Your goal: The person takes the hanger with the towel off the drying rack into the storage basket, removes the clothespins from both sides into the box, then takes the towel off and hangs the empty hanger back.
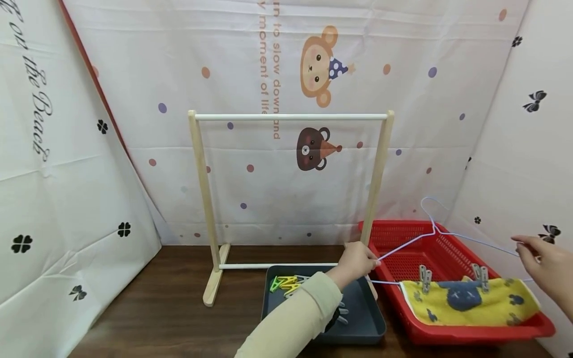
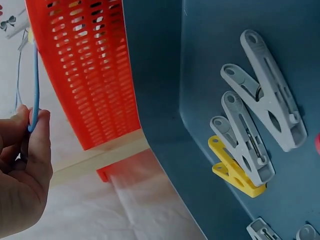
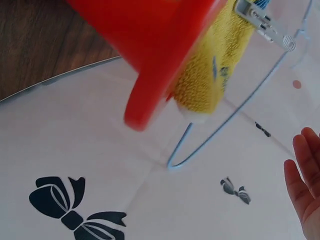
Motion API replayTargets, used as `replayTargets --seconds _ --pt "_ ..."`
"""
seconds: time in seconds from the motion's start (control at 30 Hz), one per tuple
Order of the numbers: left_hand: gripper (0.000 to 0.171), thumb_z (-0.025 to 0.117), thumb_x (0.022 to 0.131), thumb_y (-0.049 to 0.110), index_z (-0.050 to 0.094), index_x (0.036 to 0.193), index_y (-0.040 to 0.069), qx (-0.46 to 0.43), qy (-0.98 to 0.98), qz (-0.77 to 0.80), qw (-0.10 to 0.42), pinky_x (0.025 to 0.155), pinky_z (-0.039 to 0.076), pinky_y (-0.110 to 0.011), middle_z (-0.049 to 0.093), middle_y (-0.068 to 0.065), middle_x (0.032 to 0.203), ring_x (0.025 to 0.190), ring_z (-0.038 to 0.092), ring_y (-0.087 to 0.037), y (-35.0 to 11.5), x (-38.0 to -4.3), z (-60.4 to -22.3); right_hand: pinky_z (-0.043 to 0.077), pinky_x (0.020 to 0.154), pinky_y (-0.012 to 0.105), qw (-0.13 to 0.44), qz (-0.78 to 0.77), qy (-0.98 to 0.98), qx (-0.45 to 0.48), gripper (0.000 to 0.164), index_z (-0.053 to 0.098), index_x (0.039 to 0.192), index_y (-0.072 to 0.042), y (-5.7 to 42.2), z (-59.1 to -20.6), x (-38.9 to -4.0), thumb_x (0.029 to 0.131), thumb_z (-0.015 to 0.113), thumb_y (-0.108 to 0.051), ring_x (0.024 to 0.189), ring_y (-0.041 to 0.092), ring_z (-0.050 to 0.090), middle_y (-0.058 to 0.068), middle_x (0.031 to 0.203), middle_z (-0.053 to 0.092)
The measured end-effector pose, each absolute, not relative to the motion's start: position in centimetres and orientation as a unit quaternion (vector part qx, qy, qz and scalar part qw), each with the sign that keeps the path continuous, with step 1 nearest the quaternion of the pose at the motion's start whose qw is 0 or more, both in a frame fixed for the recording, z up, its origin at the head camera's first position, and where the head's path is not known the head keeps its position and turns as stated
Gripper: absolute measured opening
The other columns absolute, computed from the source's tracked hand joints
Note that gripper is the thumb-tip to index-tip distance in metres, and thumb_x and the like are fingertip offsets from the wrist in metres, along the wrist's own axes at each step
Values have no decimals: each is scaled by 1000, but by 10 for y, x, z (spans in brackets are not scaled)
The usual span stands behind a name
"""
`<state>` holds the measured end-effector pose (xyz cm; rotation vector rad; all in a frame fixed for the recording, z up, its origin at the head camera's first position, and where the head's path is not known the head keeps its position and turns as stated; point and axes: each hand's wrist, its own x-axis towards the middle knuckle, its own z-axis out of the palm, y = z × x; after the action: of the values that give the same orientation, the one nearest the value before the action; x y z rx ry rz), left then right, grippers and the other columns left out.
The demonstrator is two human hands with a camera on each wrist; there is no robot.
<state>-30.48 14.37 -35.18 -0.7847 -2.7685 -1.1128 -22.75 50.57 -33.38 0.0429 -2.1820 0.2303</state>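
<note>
A light blue wire hanger [image 1: 433,229] is held up over the red basket [image 1: 474,335], its hook pointing upward. My left hand [image 1: 355,261] pinches its left corner between thumb and fingertips; in the left wrist view, the hand [image 2: 25,170] grips the blue wire. A yellow towel [image 1: 506,301] with blue prints hangs over the hanger's lower bar, fastened by grey clothespins [image 1: 426,279] near both sides. My right hand [image 1: 548,266] is beside the hanger's right end. In the right wrist view, that hand [image 3: 307,180] has extended fingers, apart from the wire corner.
A dark grey tray [image 1: 376,333] with green, yellow and grey clothespins lies under my left arm. Behind it stands a wooden rack [image 1: 203,194] with a white top rod [image 1: 291,117]. Printed sheets surround the brown table [image 1: 179,298].
</note>
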Motion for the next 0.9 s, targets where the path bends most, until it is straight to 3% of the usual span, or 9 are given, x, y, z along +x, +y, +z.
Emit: replayTargets --seconds 0.07,0.1,0.17,0.27,0.43,0.53,0.7,0.8,0.9 --pt "14 76 93 18 85 86 10 -261 -903 -340 37 115 40 -38 75 0 66 58 60 1 145 -308 -352 31 47 15 439 85 -894 11 17 68 103 6 490 -325 -221 99 51 4 57 8 53 24 72 64" --pt "15 75 93 18 85 84 10 -266 -905 -330 40 120 35 -45 75 0 65 59 61 1 146 -309 -352 31 47 16 427 77 -901 6 13 60 101 20 480 -318 -215 92 52 14 54 22 55 39 79 60" --pt "20 74 94 18 84 79 9 -271 -909 -315 39 122 33 -49 74 0 64 58 60 0 148 -311 -353 33 45 18 416 65 -907 5 13 59 101 20 473 -314 -212 91 52 15 57 42 56 41 82 60" --pt "28 74 95 19 80 70 8 -261 -914 -308 24 125 30 -50 70 -1 58 53 58 -1 150 -311 -355 38 43 22 407 58 -912 10 12 60 100 19 473 -316 -210 91 53 14 58 43 59 41 83 61" --pt "33 75 94 16 74 64 4 -230 -913 -336 -9 124 32 -43 60 -2 50 42 52 -6 151 -310 -358 55 52 48 374 58 -926 5 13 60 102 19 474 -319 -208 91 55 13 60 41 58 40 83 61" --pt "31 75 93 15 76 66 1 -225 -911 -346 -13 111 47 -35 61 -4 50 40 50 -7 150 -310 -359 54 57 56 359 59 -931 6 15 59 103 20 475 -318 -209 90 56 12 60 37 57 40 84 61" --pt "30 75 93 15 77 66 3 -226 -915 -335 -4 102 49 -28 67 -6 53 40 52 -8 150 -312 -360 56 59 57 341 62 -938 6 18 60 104 21 473 -318 -209 89 59 12 62 38 59 43 91 62" --pt "29 75 93 15 78 66 5 -228 -915 -332 6 83 51 -21 70 -6 58 50 59 -9 150 -314 -361 56 62 59 331 68 -941 3 20 60 106 21 470 -317 -209 88 60 11 66 42 59 44 96 62" --pt "29 72 93 15 78 66 6 -234 -914 -330 15 61 45 -17 71 -3 59 65 60 -9 150 -315 -362 56 63 59 330 64 -942 5 21 61 107 20 465 -316 -208 88 62 10 69 45 61 44 99 63"
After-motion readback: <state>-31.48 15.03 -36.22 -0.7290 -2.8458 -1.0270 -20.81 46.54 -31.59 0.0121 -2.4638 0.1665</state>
